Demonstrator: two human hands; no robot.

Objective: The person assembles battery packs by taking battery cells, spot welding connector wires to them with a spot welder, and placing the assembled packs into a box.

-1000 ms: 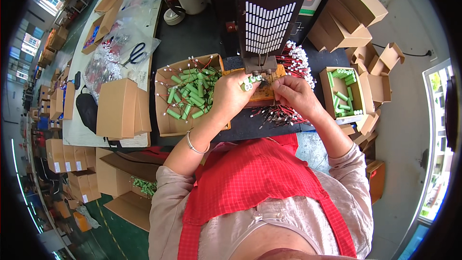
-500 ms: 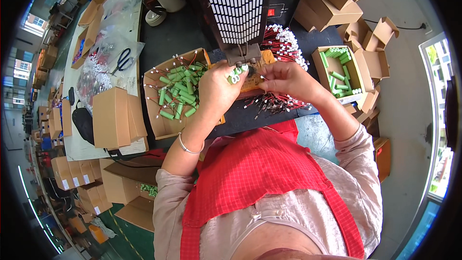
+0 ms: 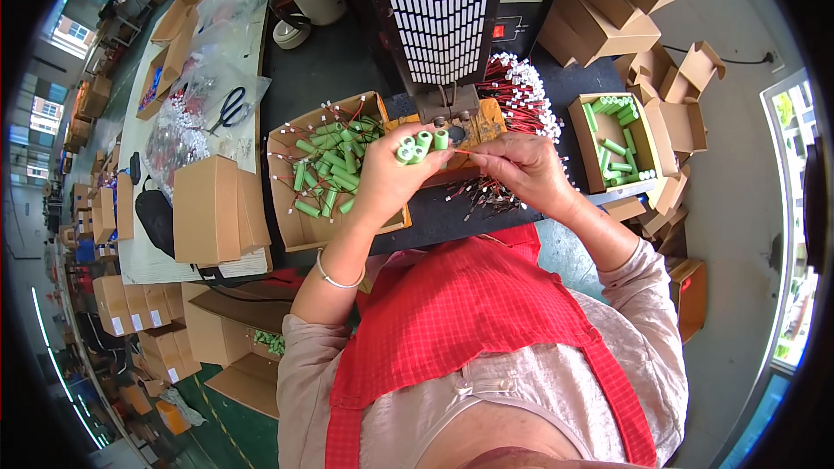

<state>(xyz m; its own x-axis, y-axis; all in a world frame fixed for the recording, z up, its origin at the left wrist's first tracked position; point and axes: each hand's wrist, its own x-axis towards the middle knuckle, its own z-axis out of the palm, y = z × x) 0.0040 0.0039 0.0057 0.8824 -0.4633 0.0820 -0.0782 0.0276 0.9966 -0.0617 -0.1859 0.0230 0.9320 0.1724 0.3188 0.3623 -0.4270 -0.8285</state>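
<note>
Several green cylindrical battery cells (image 3: pixel 412 150) sit bunched in my left hand (image 3: pixel 388 175), their pale ends facing up. One more cell (image 3: pixel 441 140) stands at its fingertips, a little apart from the bunch. My right hand (image 3: pixel 532 175) is closed in a pinch on a thin wire lead (image 3: pixel 469 153) beside that cell; the lead's far end is hard to make out. Both hands are just in front of the spot welder's head (image 3: pixel 447 104) and its worn yellow block (image 3: pixel 484 124). Above rises the welder's dark slotted housing (image 3: pixel 441 30).
Left of my hands, an open carton (image 3: pixel 294 224) holds green cells with wires. Red leads with white connectors (image 3: pixel 526 100) are heaped behind my right hand. Another carton (image 3: pixel 594 175) of cells stands at the right. Scissors (image 3: pixel 229 108) and plastic bags lie on the left table.
Both hands have drawn back slightly from the welder's head toward me. The cell at my left fingertips now shows clearly, apart from the bunch.
</note>
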